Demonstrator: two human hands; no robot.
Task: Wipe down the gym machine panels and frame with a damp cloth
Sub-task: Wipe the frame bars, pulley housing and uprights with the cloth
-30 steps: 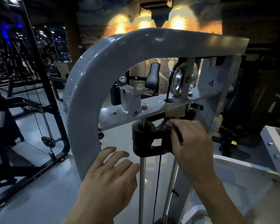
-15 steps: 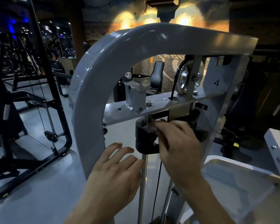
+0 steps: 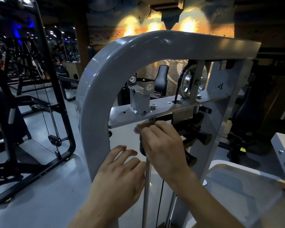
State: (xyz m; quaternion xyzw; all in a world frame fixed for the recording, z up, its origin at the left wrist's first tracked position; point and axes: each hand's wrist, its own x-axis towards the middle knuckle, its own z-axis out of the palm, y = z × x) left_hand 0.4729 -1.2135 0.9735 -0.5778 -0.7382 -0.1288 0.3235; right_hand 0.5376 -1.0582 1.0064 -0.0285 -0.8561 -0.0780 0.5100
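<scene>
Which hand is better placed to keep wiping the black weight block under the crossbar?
Right. The right hand already pinches the cloth against the black block just under the crossbar. The left hand is open, lower down, beside the guide rod, holding nothing.

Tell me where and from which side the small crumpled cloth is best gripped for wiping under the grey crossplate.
Grip the small crumpled cloth by its bunched middle, coming from the near side as the right hand does. The grey crossplate overhangs it and the chrome guide rod stands just behind, so top and far-side approaches look blocked.
</scene>
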